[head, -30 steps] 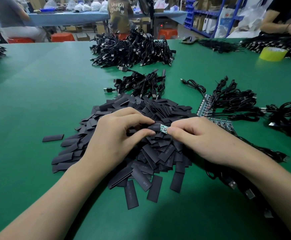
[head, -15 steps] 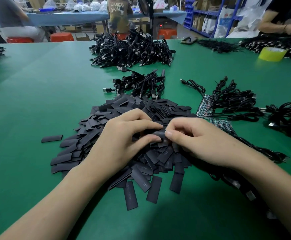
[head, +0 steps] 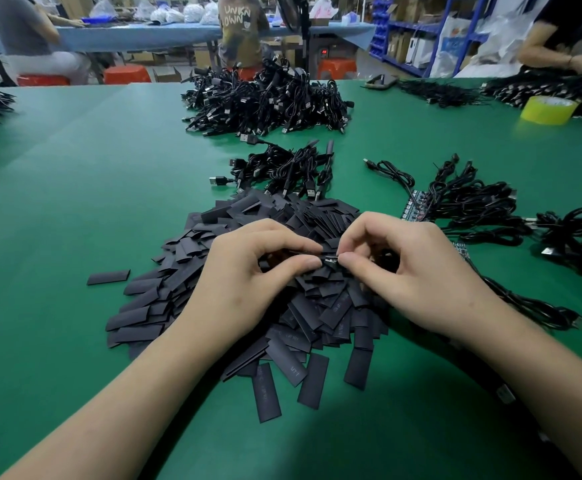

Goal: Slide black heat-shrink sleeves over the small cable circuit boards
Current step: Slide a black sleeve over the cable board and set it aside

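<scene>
Dead centre of the frame, one black sleeve [head: 330,260] is being pinched between both hands, hovering just over the pile of loose sleeves [head: 282,327]. The left hand [head: 248,275] is clamping thumb and forefinger on the sleeve's left end. The right hand [head: 417,271] is nipping the right end the same way, its other fingers curling above. The two sets of fingertips are almost touching. Whether a board is sitting inside that sleeve is too small to tell.

The pile is spreading across the green table [head: 75,209], with one stray sleeve [head: 108,277] lying apart at centre left. Right of centre, a strip of circuit boards [head: 415,206] is lying against a cable bundle [head: 469,206]. Just above the pile, a smaller bunch of USB cables [head: 289,169] is resting, and a big heap of cables [head: 265,98] is sitting at upper centre. At upper right, a yellow tape roll [head: 547,110] is standing near more cables.
</scene>
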`<state>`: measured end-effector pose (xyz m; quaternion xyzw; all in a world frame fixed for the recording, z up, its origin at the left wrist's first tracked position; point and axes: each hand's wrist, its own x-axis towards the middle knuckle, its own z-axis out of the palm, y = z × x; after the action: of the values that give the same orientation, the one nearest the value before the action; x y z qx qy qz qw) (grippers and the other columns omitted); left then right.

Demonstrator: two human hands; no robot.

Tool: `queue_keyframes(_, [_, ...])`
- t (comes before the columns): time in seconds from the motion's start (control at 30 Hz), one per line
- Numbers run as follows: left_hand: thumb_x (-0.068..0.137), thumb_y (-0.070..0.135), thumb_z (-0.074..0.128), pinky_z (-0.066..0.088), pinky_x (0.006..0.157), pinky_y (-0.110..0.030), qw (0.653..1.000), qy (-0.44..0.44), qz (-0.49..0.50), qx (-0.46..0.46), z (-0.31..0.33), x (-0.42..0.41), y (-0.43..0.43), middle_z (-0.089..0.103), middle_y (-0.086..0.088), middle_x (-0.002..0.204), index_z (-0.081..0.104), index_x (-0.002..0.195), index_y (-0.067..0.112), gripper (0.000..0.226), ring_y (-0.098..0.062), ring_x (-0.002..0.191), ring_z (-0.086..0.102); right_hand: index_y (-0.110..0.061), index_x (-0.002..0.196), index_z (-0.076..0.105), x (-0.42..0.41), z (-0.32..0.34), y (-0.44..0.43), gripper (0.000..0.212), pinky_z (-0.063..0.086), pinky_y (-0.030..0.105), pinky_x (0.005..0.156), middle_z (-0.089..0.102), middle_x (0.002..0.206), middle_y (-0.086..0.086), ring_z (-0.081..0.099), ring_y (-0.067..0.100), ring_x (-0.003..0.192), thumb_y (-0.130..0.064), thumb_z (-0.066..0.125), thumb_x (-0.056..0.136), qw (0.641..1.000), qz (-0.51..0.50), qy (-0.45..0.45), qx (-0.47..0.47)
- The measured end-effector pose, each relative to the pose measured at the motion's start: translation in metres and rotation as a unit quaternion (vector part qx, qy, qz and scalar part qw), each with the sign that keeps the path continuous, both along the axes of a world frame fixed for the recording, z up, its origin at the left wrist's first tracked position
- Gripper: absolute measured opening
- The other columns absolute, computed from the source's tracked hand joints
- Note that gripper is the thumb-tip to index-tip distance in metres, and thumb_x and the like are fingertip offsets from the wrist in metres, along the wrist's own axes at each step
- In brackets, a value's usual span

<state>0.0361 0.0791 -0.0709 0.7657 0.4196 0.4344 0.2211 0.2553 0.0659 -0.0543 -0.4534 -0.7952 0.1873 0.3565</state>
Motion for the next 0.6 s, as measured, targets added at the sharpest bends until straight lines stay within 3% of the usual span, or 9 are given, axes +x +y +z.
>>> queue_keyframes(0.17, [0.091,0.028,0.074,0.038,0.072,-0.008,0.999,0.046,-0.015,0.011,-0.0025,-0.0003,0.0003,0.066,0.014,0.09,0.08,0.108,0.024,0.019,-0.001,0.083,0.061,-0.028,0.09,0.066,0.0009,0.0003,0.0006,0.012,0.048,0.028,0.066,0.066,0.078,-0.014,0.064,0.01,0.077,-0.017,0.07,0.092,0.997,-0.01,-0.026,0.066])
queue_keyframes(0.4, [0.093,0.021,0.075,0.044,0.074,-0.017,0.998,0.038,-0.007,0.04,-0.0033,-0.0004,0.0006,0.068,0.01,0.092,0.078,0.103,0.023,0.012,-0.009,0.088,0.064,-0.023,0.09,0.071,0.0004,0.0034,-0.0007,0.011,0.05,0.028,0.068,0.068,0.078,-0.013,0.065,0.008,0.076,-0.013,0.077,0.089,0.994,0.002,-0.034,0.102])
queue_keyframes(0.6, [0.093,0.02,0.074,0.042,0.075,-0.013,0.998,0.032,-0.007,0.046,-0.0038,0.0006,-0.0009,0.068,0.01,0.092,0.078,0.103,0.022,0.011,-0.009,0.089,0.064,-0.023,0.089,0.074,0.0016,0.0041,-0.0007,0.012,0.053,0.035,0.065,0.07,0.078,-0.011,0.067,0.009,0.074,-0.012,0.078,0.086,0.992,0.002,-0.036,0.119])
